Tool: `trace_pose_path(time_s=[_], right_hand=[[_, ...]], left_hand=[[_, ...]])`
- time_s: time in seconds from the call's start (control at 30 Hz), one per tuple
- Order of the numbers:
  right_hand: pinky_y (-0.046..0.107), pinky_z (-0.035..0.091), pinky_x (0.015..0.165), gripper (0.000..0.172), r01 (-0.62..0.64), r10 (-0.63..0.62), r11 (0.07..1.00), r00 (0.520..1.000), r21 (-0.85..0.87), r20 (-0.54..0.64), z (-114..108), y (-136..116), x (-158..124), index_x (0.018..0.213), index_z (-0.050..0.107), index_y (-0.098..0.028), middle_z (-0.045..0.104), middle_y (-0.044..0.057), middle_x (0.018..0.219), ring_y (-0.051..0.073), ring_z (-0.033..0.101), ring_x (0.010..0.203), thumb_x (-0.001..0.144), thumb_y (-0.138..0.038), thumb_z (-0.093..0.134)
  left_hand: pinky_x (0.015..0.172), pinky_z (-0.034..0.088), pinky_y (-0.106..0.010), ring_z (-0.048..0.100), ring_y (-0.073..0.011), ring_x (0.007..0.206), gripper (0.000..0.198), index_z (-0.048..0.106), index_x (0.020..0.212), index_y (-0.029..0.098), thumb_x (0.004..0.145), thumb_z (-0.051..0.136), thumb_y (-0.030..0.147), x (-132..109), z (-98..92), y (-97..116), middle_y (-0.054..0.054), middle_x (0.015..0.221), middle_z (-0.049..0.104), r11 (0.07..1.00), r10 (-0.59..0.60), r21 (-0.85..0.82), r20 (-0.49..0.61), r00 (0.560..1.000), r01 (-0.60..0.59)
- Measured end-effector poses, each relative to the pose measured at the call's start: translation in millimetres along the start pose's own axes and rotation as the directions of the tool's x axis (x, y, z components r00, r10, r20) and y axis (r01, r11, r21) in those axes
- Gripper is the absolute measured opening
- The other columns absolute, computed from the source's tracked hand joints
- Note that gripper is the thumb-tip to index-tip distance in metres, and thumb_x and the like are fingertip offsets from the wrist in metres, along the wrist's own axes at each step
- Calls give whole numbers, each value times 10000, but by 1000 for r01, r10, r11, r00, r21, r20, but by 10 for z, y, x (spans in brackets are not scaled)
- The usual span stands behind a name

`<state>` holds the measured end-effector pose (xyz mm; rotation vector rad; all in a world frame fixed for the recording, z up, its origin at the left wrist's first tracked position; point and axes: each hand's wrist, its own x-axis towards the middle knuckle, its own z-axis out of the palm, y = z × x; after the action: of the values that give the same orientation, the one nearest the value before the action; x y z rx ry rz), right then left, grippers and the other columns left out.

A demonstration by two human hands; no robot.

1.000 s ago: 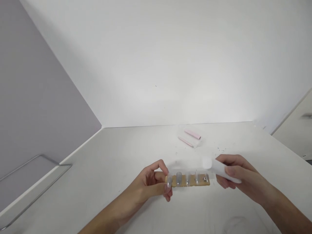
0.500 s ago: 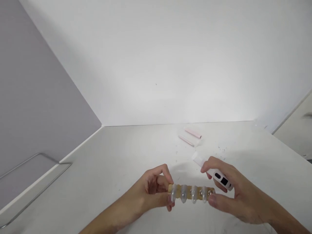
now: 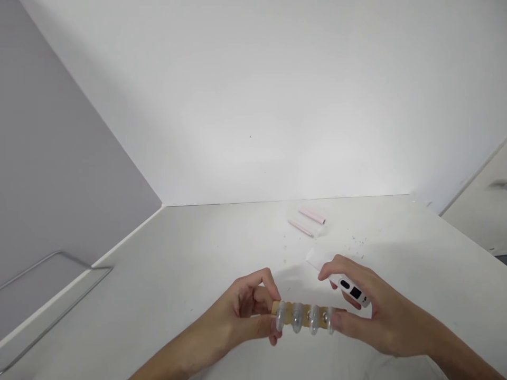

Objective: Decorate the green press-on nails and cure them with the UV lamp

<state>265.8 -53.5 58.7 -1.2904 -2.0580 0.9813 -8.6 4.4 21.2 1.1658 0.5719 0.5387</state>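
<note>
Pinched at its left end by my left hand (image 3: 253, 306) is a tan strip (image 3: 289, 314) carrying several glossy, silvery false nails (image 3: 313, 319) in a row. My right hand (image 3: 368, 311) is wrapped round a slim white handheld device (image 3: 345, 284) with a dark oval button and a small black screen; its pale, flat tip points up and left. The right thumb also presses on the rightmost nail, covering that end of the strip. Both hands are low over the white table.
A pink pen-like stick (image 3: 301, 228) and a pink tube (image 3: 312, 215) lie on a clear sheet near the back wall. Dark specks (image 3: 358, 241) are scattered to their right. A bent metal rail (image 3: 55, 327) stands at the left edge. White walls (image 3: 253, 95) rise behind.
My right hand has moved slightly left with the white device, its thumb sliding further in over the right end of the strip. My left hand has barely moved.
</note>
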Motion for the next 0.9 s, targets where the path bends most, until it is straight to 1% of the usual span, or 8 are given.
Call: trace_pose_path(time_s=[0.2, 0.3, 0.37, 0.5, 0.67, 0.73, 0.9], right_hand=[[345, 564, 697, 354, -5, 5, 1000, 1000, 18, 17, -19, 10, 2, 1222, 523, -400, 599, 30, 1181, 228, 588, 944, 911, -265, 624], [341, 561, 687, 355, 4, -5, 999, 1000, 42, 25, -11, -9, 4, 1232, 524, -384, 595, 35, 1165, 218, 590, 894, 909, -296, 643], [338, 551, 678, 363, 6, -7, 999, 999, 33, 36, 6, -35, 12, 1230, 530, -380, 601, 28, 1117, 216, 585, 868, 900, -292, 655], [318, 537, 661, 434, -47, 47, 999, 997, 6, 60, 49, -75, 35, 1232, 539, -389, 595, 8, 1080, 208, 593, 854, 858, -222, 684], [303, 533, 664, 426, -70, 68, 997, 994, 22, 89, 56, -73, 33, 1224, 541, -384, 576, 3, 1070, 202, 597, 868, 859, -205, 668], [302, 525, 649, 417, -68, 65, 997, 993, 29, 97, 49, -71, 26, 1223, 542, -378, 573, 4, 1052, 197, 589, 836, 862, -202, 656], [332, 500, 712, 416, -36, 33, 999, 994, 24, 107, 57, -75, 40, 1222, 554, -365, 579, 5, 1047, 210, 570, 870, 850, -222, 672]], left_hand=[[697, 536, -288, 646, -149, 700, 282, 571, 867, 163, 838, 836, 256, -3, 19, -9, -24, 767, 697, 1000, -17, 12, -1, 1000, 17], [684, 540, -297, 641, -162, 698, 307, 566, 854, 166, 817, 851, 275, 1, 46, -24, -37, 760, 695, 1000, -29, 6, 15, 999, 28], [686, 541, -302, 635, -163, 701, 307, 560, 849, 167, 819, 847, 274, 1, 69, -25, -45, 769, 698, 999, -32, 4, 29, 999, 32], [694, 530, -301, 632, -154, 693, 286, 554, 841, 163, 834, 829, 241, -9, 98, -18, -47, 778, 702, 998, -61, 6, 55, 997, 61], [677, 523, -280, 642, -152, 678, 278, 567, 846, 161, 815, 838, 215, 2, 107, -53, -47, 760, 710, 998, -55, -13, 52, 997, 55], [662, 527, -277, 641, -151, 662, 273, 565, 838, 160, 802, 835, 186, 15, 119, -68, -46, 751, 713, 998, -59, -26, 51, 997, 60], [622, 542, -275, 637, -156, 633, 261, 574, 822, 159, 756, 825, 129, 23, 185, -97, -44, 731, 714, 995, -81, -57, 65, 995, 84]])
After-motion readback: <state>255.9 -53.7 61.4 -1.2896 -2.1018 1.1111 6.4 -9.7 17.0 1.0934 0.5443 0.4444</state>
